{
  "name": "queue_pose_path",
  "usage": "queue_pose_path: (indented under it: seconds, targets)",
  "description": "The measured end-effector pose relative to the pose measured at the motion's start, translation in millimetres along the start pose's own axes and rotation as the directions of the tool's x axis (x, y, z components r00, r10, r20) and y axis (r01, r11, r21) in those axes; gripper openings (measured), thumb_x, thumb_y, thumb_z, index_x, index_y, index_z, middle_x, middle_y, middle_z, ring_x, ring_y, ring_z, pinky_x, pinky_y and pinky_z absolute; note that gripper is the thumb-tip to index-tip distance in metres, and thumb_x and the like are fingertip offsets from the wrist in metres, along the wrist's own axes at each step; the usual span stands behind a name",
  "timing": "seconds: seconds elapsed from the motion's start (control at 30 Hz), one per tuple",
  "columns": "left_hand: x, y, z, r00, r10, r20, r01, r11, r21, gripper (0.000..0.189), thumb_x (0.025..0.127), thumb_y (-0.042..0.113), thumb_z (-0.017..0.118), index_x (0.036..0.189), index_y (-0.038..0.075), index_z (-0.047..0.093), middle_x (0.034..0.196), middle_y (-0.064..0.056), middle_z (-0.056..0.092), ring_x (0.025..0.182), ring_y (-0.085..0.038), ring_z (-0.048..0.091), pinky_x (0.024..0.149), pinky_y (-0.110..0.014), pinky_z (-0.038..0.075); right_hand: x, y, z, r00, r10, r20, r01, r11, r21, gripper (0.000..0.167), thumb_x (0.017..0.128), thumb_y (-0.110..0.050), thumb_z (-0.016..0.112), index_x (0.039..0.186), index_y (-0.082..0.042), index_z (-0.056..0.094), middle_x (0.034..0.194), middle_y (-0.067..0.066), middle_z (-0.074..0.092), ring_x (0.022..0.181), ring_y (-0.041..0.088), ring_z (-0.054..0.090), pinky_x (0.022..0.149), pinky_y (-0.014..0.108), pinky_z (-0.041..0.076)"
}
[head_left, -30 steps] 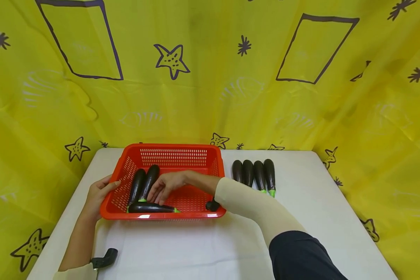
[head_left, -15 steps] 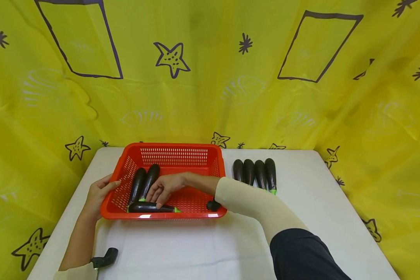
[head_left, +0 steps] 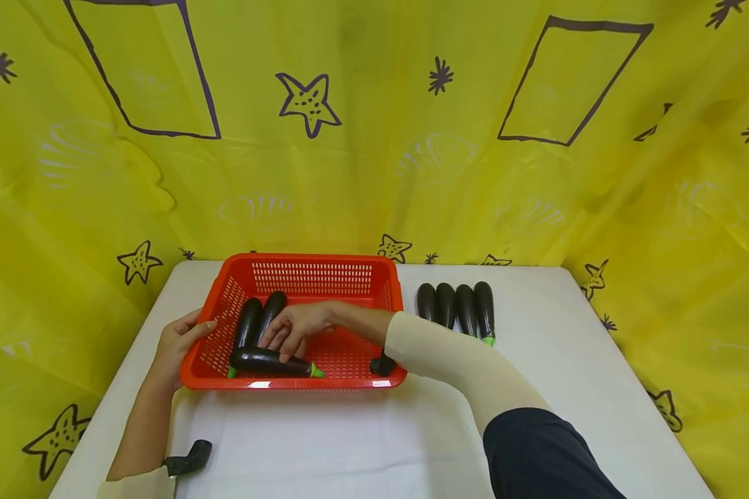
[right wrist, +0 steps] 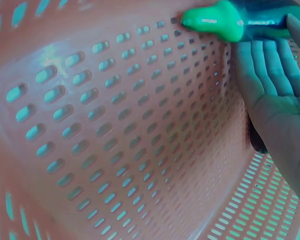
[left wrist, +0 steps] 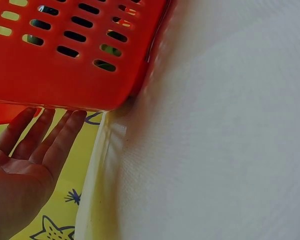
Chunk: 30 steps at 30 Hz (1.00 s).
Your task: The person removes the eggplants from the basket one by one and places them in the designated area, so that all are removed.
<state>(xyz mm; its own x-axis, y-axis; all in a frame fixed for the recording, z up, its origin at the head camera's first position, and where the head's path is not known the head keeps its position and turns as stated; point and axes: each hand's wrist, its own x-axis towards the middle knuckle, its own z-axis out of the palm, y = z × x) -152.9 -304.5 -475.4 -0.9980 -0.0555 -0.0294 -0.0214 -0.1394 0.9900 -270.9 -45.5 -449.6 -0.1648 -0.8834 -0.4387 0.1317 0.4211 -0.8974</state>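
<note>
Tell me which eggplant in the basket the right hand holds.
The front eggplant, running crosswise at the near side of the basket, gripped by the right hand. The other two eggplants inside lie side by side beyond it.

Left hand [left wrist: 32, 172] at near left, palm side visible, fingers extended; fingertips meet the edge of the red basket [left wrist: 70, 92]. Basket, slotted, stands beyond at far left. White cloth [left wrist: 215, 130] fills the right; yellow sheet [left wrist: 67, 172] with dark star drawings lies left, partly behind the hand.
</note>
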Motion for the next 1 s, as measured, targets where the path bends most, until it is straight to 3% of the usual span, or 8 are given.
queue_pose_path:
  seconds: [0.33, 0.6, 1.0]
  targets:
    - [-0.4, -0.1, 1.4, 1.0, -0.006, -0.004, 0.006, 1.0, 0.001, 0.031, 0.107, 0.01, 0.059, 0.138, 0.009, 0.064, 0.109, 0.005, 0.073, 0.093, -0.012, 0.074, 0.076, -0.03, 0.063, -7.0, -7.3, -4.6, 0.999, -0.044, -0.006, 0.043, 0.999, -0.014, 0.052, 0.093, 0.014, 0.066, 0.144, 0.01, 0.054, 0.121, 0.01, 0.068, 0.1, 0.023, 0.07, 0.087, 0.043, 0.063]
    - [0.0, 0.4, 1.3, 1.0, -0.018, -0.01, 0.018, 1.0, 0.009, 0.036, 0.107, 0.011, 0.059, 0.143, 0.004, 0.06, 0.108, 0.008, 0.073, 0.092, -0.011, 0.074, 0.076, -0.029, 0.063, -13.1, -13.5, -5.5, 0.989, -0.101, -0.109, 0.1, 0.995, -0.021, 0.054, 0.093, 0.014, 0.067, 0.145, 0.009, 0.054, 0.119, 0.01, 0.068, 0.103, 0.021, 0.068, 0.088, 0.043, 0.062]
    - [0.8, -1.7, -0.2, 1.0, 0.009, -0.006, -0.009, 1.0, 0.007, 0.032, 0.107, 0.01, 0.059, 0.139, 0.008, 0.065, 0.109, 0.007, 0.073, 0.093, -0.011, 0.073, 0.076, -0.028, 0.063, -30.8, -30.7, -9.2, 0.919, -0.208, -0.334, 0.227, 0.974, 0.019, 0.053, 0.093, 0.015, 0.067, 0.144, 0.007, 0.056, 0.127, 0.019, 0.068, 0.102, 0.021, 0.07, 0.092, 0.046, 0.061]
